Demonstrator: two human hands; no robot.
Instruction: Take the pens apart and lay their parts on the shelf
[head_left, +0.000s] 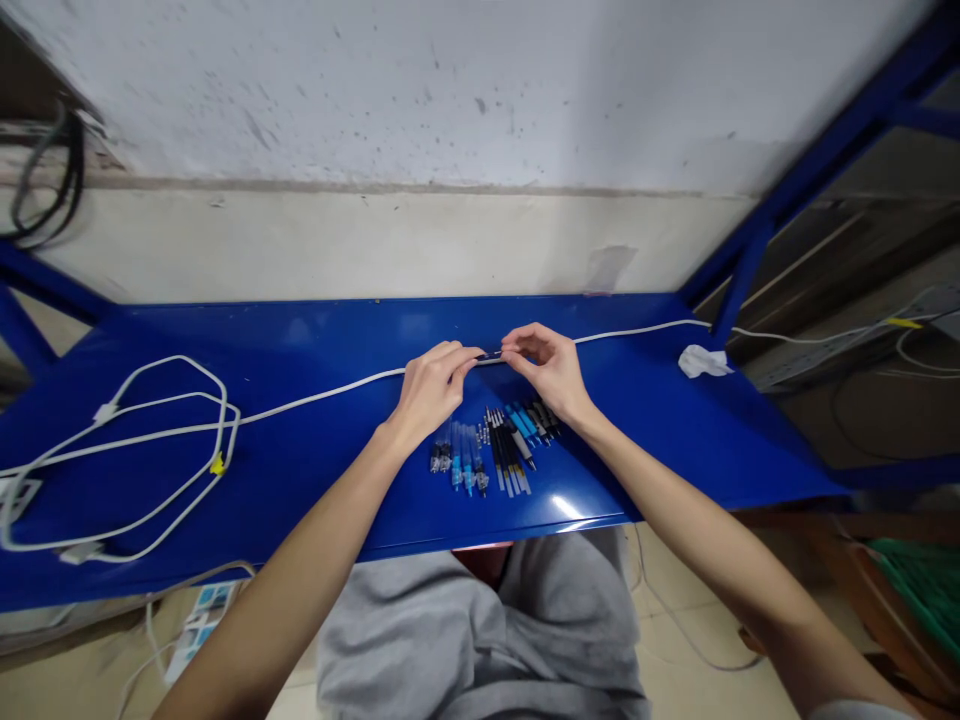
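Observation:
My left hand (437, 387) and my right hand (546, 368) pinch the two ends of a slim dark pen (490, 357), held level over the blue table (315, 340). Below my hands, pen parts lie in groups. Clear barrels (466, 460) with blue or dark tips are on the left. Dark refills (507, 458) lie in the middle, with tiny metallic pieces (484, 430) beside them. Blue and dark grip sections (529, 424) are on the right, partly beneath my right hand.
A white cable (322, 398) crosses the table behind my hands and loops at the left. Crumpled white tissue (703, 362) lies at the right. Blue frame posts (739, 285) and a wall (420, 245) border the table.

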